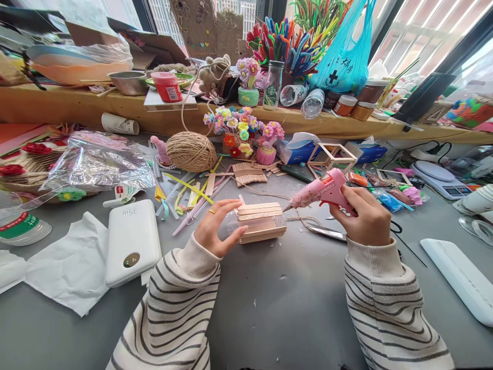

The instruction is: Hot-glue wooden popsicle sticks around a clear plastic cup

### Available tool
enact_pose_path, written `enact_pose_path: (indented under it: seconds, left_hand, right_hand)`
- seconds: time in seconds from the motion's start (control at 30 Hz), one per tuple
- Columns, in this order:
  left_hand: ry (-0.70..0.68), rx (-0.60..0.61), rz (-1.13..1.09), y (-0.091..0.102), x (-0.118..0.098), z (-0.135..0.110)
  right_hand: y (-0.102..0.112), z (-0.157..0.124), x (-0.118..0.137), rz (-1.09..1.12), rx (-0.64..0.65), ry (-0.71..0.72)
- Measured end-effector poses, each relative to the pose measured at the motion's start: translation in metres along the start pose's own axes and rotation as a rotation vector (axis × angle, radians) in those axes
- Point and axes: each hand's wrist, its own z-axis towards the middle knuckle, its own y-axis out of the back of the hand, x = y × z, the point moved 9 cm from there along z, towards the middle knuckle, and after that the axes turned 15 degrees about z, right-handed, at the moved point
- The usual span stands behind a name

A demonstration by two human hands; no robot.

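A clear cylindrical container [265, 224] lies on its side on the grey table, with wooden craft sticks [259, 210] fixed lengthwise around part of it. My left hand [217, 226] grips its left end between thumb and fingers. Bare clear plastic shows between two groups of sticks. My right hand [364, 213] is wrapped around the handle of a pink glue gun [318, 192]. Its nozzle points left and down, close to the container's upper right edge; whether it touches cannot be made out. Behind the container lies a stack of loose craft sticks [249, 174].
Scissors [327, 233] lie below the glue gun. A twine ball [191, 151], pipe cleaners [192, 190] and a wooden frame [333, 156] sit farther back. A white power bank [133, 241] is at left, a white bar-shaped device [458, 277] at right. A crowded ledge [162, 115] runs behind.
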Motion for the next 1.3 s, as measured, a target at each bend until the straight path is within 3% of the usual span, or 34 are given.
enact_pose_path:
  seconds: [0.27,0.4,0.57,0.67,0.8,0.87,1.03,1.3]
  left_hand:
    - [0.011,0.002,-0.016,0.000,0.001,0.000]
    - [-0.002,0.002,-0.014,0.001,0.000,0.000]
    - [-0.011,0.000,0.002,0.003,-0.003,0.002]
    - [-0.016,0.001,0.017,0.004,-0.003,0.003]
    - [-0.013,0.029,0.018,0.001,0.005,0.000]
    - [-0.010,0.029,0.011,0.001,0.009,0.000]
    - [0.083,-0.057,-0.041,0.006,0.017,-0.001]
    - [0.125,-0.072,-0.073,0.006,0.016,-0.002]
  right_hand:
    - [0.000,0.000,0.000,-0.003,-0.007,0.002]
    - [-0.003,-0.003,-0.011,-0.052,-0.002,-0.088]
    - [-0.008,-0.014,-0.049,-0.145,-0.041,-0.291]
    - [-0.013,-0.028,-0.082,-0.151,-0.053,-0.500]
    - [-0.037,-0.055,-0.126,-0.106,0.109,-0.853]
    - [-0.048,-0.068,-0.140,-0.095,0.179,-0.965]
    - [-0.062,-0.078,-0.153,-0.093,0.194,-0.991]
    - [-0.066,-0.078,-0.152,-0.092,0.190,-0.934]
